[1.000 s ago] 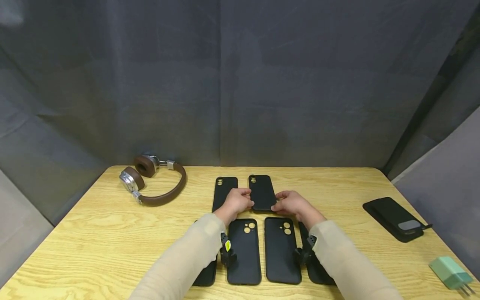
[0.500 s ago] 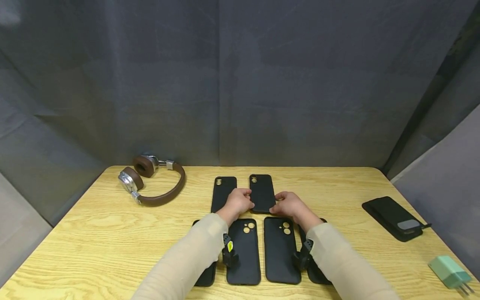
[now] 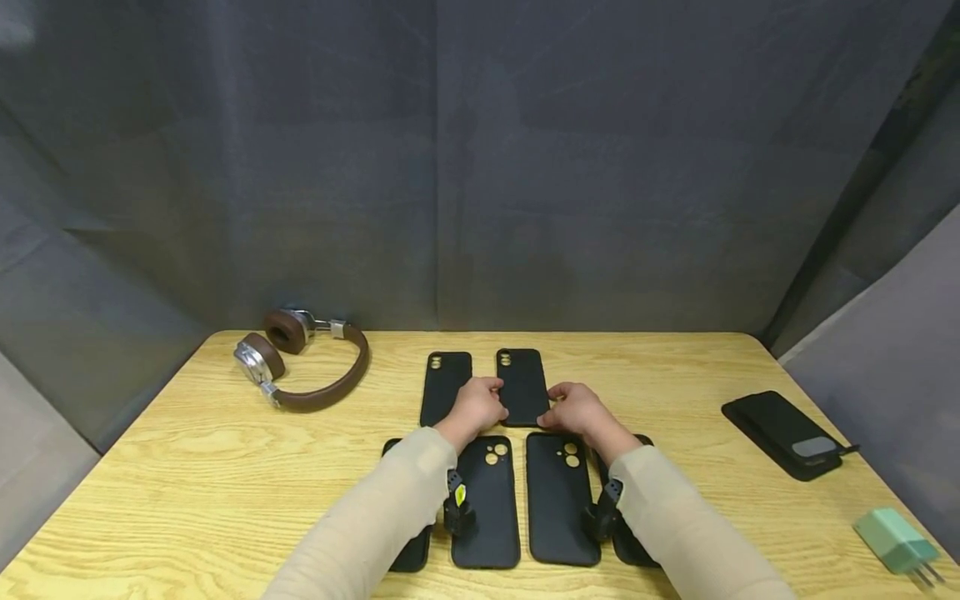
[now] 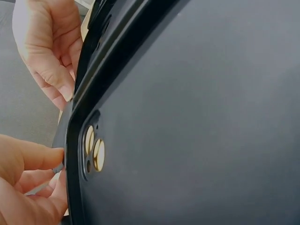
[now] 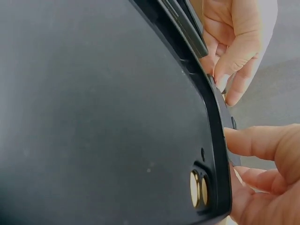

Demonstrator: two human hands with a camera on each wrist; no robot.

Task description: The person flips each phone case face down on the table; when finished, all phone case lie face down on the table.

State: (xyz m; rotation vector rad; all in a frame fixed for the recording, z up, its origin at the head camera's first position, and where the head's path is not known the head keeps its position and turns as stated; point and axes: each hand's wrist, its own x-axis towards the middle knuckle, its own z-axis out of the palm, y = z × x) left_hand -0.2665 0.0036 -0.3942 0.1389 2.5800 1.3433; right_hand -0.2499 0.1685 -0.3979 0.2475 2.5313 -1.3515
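Observation:
In the head view a black phone case (image 3: pixel 523 385) lies in the back row, between both hands. My left hand (image 3: pixel 477 407) holds its left long edge low down, fingers bent. The right hand (image 3: pixel 583 411) has thumb and finger at its lower right corner. Another black phone case (image 3: pixel 446 385) lies just left, partly behind the left hand. In front are two more phone cases, one phone case (image 3: pixel 487 508) left of the other phone case (image 3: pixel 561 508). Up close, the left wrist view shows the left hand (image 4: pixel 30 180), and the right wrist view the right hand (image 5: pixel 272 173).
Outer front cases, one phone case (image 3: pixel 411 552) on the left and another phone case (image 3: pixel 636 546) on the right, are partly hidden by the sleeves. Brown headphones (image 3: pixel 322 396) sit back left. A black pouch-like item (image 3: pixel 780 433) and a green plug adapter (image 3: pixel 896 540) lie right.
The held phone case has shifted very slightly toward me. The right hand's fingers moved a little down and left at its corner. The left hand stays at its edge.

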